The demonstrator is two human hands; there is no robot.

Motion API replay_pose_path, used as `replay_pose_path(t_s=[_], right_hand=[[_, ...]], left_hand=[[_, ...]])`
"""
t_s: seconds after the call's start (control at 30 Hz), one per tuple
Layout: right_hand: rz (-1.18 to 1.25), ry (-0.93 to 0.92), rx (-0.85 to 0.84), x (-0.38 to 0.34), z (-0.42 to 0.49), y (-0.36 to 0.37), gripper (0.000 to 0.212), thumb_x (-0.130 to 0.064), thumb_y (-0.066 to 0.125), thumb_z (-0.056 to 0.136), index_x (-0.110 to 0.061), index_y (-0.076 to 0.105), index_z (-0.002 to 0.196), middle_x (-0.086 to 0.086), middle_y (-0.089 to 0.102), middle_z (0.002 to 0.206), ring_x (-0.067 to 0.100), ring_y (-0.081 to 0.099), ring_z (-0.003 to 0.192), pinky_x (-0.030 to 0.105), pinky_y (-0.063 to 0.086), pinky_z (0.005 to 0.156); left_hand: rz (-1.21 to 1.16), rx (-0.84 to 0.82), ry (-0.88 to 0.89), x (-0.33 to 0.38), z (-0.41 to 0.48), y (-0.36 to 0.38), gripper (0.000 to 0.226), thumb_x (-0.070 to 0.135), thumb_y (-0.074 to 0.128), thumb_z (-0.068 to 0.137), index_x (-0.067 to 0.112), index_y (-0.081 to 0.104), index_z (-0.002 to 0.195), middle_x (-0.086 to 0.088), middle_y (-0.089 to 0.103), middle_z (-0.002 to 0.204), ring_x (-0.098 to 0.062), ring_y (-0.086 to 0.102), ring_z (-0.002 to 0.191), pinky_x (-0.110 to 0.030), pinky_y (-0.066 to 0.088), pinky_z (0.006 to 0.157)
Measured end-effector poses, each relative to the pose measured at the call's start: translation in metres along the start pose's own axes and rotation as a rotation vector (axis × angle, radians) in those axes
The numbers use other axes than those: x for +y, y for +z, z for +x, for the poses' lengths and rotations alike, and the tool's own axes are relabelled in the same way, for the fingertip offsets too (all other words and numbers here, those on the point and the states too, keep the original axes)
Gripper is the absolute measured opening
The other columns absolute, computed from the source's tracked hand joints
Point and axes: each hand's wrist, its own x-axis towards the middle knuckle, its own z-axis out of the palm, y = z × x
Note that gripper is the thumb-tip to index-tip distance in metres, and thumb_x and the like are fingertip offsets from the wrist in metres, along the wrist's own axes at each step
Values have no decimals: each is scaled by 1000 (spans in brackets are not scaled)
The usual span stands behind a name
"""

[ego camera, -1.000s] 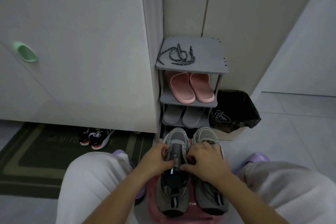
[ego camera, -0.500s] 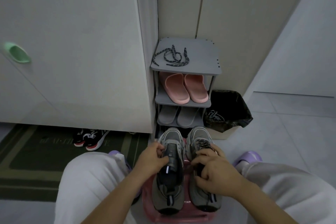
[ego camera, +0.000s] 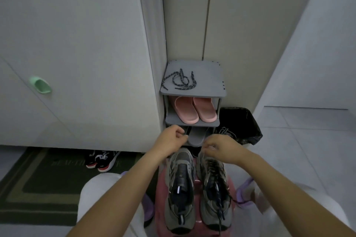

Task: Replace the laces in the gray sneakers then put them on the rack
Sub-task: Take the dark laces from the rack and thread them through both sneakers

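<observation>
Pink stool (ego camera: 161, 194) — gray sneakers (ego camera: 180, 179) just below left hand (ego camera: 171, 137), right hand (ego camera: 218, 148); both curled, grasp unclear.

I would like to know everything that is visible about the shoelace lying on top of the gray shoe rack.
The shoelace is a dark cord with lighter flecks and looks woven. It lies loose in tangled, crossing loops, with free ends spread to the left and front. I cannot tell whether it is one lace or two. It rests flat on the left part of the rack's gray top shelf, and only that shelf touches it.
</observation>
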Motion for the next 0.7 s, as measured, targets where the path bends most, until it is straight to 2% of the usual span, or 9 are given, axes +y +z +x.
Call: replay_pose_path(t_s=[0.13, 0.2, 0.27, 0.33, 0.47, 0.57, 0.63, 0.7], right_hand=[[26, 29, 165, -14, 34, -59, 24, -25, 57, 91, -11, 69, 107, 4, 66, 109, 21, 59, 103, 27, 43, 83], [111, 91, 265, -17, 59, -84, 24, -22, 59, 89, -11, 68, 109, 5, 66, 112, 21, 59, 106, 21, 38, 79], [197, 153, 322, -18, 86, -100, 28, -21, 59, 89, -10, 64, 115, 8, 64, 116, 22, 59, 107, 23, 40, 82], [222, 221, 339, -18, 111, -108, 29, -22, 59, 90, -9, 62, 116, 9, 63, 113, 23, 58, 103, 25, 42, 81], [282, 344, 410, -19, 162, -108, 13, -21, 61, 89, -9, 61, 85, 12, 64, 89, 21, 54, 78, 27, 39, 68], [289, 392, 385, -20, 192, -105, 31, -23, 62, 88, -10, 48, 64, 6, 49, 64, 17, 46, 59, 27, 34, 54], [185, 395, 318, -20, 202, -104, 23, -22, 61, 88, -7, 57, 72, 10, 58, 73, 21, 54, 67, 28, 39, 58], [98, 358, 303, -19, 207, -105, 17, -18, 56, 89, -3, 65, 92, 16, 64, 98, 28, 61, 88, 31, 46, 71]], left_hand=[[8, 115, 58, 43, 36, -38, 25, 23, 60, 88, 11, 57, 110, 11, 54, 78, -11, 55, 77, -13, 39, 60], [11, 165, 64, 62, 59, -55, 29, 22, 59, 88, 10, 55, 115, 5, 58, 86, -16, 59, 87, -21, 44, 72], [31, 182, 37, 75, 79, -66, 31, 21, 57, 89, 9, 53, 118, -1, 60, 98, -22, 59, 99, -29, 45, 85], [44, 177, 8, 81, 96, -71, 29, 18, 54, 89, 8, 52, 117, -8, 61, 109, -26, 58, 103, -31, 44, 87], [29, 161, -41, 79, 118, -69, 28, 14, 50, 90, 9, 51, 118, -11, 59, 115, -27, 57, 105, -32, 45, 88], [44, 124, -33, 74, 128, -67, 32, 14, 51, 91, 10, 50, 122, -12, 60, 116, -28, 57, 106, -36, 48, 92], [46, 98, -15, 73, 132, -68, 34, 13, 52, 91, 11, 50, 125, -13, 60, 116, -28, 58, 105, -37, 49, 91], [58, 78, -4, 75, 134, -72, 38, 13, 52, 91, 13, 47, 128, -11, 59, 116, -26, 58, 104, -34, 50, 89]])
